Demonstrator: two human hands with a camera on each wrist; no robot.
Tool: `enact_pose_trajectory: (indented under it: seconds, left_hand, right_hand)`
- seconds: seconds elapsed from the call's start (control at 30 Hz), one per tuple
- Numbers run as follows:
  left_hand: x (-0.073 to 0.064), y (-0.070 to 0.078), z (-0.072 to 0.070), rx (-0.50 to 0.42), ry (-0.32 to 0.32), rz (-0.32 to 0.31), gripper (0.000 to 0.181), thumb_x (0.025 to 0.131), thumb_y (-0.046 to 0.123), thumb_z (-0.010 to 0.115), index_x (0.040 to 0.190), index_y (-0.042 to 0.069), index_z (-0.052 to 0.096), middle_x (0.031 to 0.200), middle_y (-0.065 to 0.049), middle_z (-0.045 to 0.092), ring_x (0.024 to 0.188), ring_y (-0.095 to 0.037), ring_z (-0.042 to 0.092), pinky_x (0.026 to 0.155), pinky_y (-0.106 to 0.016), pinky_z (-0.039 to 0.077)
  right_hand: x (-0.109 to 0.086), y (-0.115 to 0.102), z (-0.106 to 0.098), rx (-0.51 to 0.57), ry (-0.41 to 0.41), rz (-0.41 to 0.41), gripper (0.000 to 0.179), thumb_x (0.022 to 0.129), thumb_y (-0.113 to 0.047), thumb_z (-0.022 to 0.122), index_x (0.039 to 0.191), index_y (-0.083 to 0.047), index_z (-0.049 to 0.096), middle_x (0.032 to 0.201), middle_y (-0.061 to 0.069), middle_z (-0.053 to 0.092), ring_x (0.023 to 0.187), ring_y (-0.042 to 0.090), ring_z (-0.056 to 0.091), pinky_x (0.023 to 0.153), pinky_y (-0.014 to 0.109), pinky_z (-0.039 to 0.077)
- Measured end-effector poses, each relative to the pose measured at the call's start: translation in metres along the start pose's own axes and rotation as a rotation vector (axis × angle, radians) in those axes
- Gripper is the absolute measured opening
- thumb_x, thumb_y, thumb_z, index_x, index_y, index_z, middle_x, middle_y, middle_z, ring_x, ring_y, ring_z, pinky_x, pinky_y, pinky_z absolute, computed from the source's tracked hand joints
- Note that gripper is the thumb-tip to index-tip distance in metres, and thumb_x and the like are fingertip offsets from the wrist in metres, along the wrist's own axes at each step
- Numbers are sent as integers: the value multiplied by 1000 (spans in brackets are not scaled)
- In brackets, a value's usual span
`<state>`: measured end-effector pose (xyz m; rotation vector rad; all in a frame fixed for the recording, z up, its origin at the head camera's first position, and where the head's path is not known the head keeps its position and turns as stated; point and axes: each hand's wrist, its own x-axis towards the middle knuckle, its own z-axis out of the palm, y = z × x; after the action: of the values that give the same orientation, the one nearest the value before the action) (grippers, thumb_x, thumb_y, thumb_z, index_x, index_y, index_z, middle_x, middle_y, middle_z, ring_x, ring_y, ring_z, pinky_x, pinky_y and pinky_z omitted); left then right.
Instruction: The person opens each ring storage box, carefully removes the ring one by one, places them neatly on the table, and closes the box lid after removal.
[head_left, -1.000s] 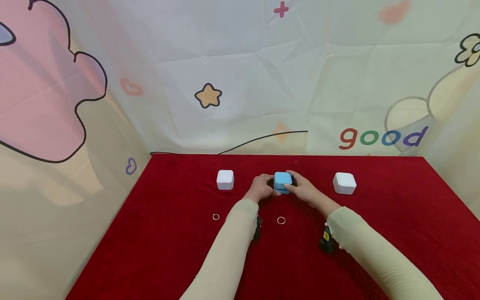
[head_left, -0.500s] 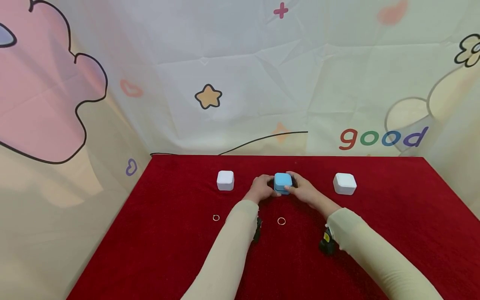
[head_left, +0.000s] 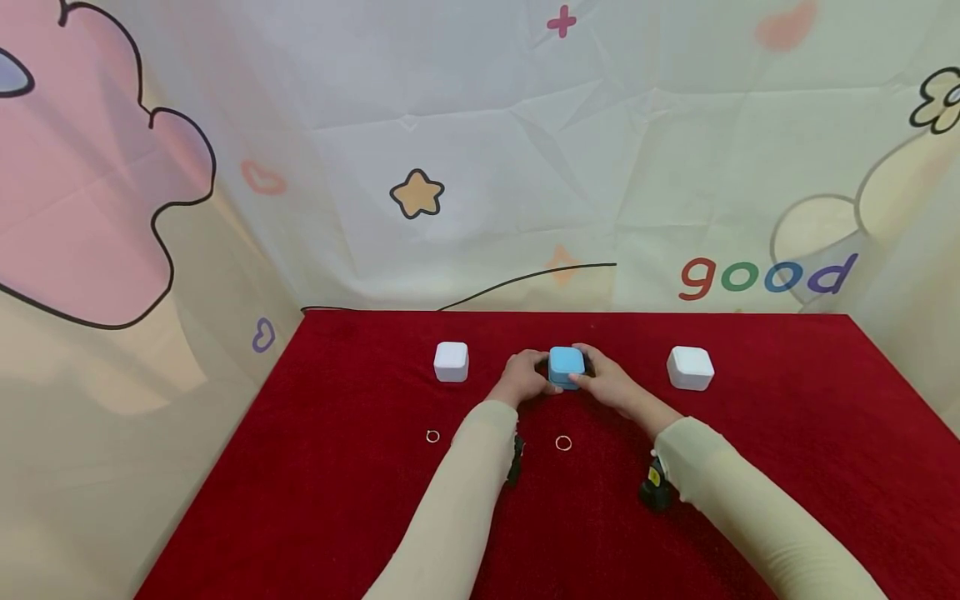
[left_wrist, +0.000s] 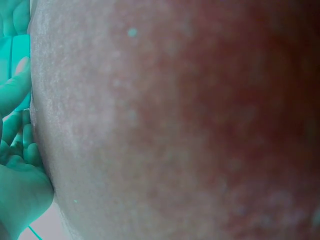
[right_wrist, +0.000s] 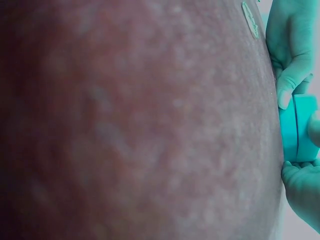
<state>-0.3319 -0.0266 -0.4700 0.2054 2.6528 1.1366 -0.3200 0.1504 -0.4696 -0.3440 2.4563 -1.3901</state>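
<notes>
At the back middle of the red cloth, both hands hold a small blue lidded box (head_left: 566, 363) with rounded corners. My left hand (head_left: 521, 377) grips its left side, thumb low at the front near the base. From the other side my right hand (head_left: 613, 383) grips it, with the thumb across the front and the fingers behind. In the right wrist view a thin seam runs between lid and base of the box (right_wrist: 290, 131), which looks closed. Its inside is hidden. A ring (head_left: 563, 443) lies on the cloth in front of the hands.
White boxes of similar shape stand on either side, one at left (head_left: 452, 362) and one at right (head_left: 690, 368). A second, smaller ring (head_left: 432, 436) lies beside the left forearm. A printed curtain (head_left: 480, 167) hangs behind the red cloth (head_left: 322, 500).
My right thumb has slid slightly lower on the blue box's front, and its seam looks thinner. Both hands keep their grip in the same place.
</notes>
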Motion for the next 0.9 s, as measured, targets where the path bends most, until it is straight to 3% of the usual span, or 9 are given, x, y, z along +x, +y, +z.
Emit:
enact_pose_trajectory:
  seconds: [0.23,0.6,0.73,0.8,0.9]
  left_hand:
    - [2,0,1,-1,-4,3,62,91,15,78,147,4,55,153,-13,53,147,-32,41,122,-45,39]
    - [-3,4,-1,-14,-2,4,61,90,13,78,146,3,56,151,-13,55,144,-31,44,120,-44,42]
    - [2,0,0,-44,-22,4,62,87,13,80,144,4,58,150,-13,55,144,-31,45,121,-44,41]
    - [12,-9,4,-30,-15,32,63,86,18,83,143,6,60,147,-11,58,141,-29,48,118,-42,44]
    - [16,-12,4,-6,-17,44,63,85,19,83,143,7,60,147,-11,59,141,-29,48,117,-41,45]
  right_hand:
    - [-1,0,0,-2,10,-1,63,106,-7,50,157,11,18,162,36,25,151,50,28,124,61,29]
    - [-1,-1,0,-110,33,-34,60,105,-7,52,154,12,24,156,37,34,144,51,38,119,62,35]
    - [-1,-1,1,-150,51,-29,59,104,-7,54,153,12,26,155,37,36,143,50,40,119,62,35]
    - [-2,-2,1,-174,54,-33,60,104,-6,55,153,13,27,155,38,37,142,51,40,119,62,35]
    - [-1,-3,1,-203,56,-33,60,104,-7,55,153,13,26,155,38,37,143,51,40,119,62,35]
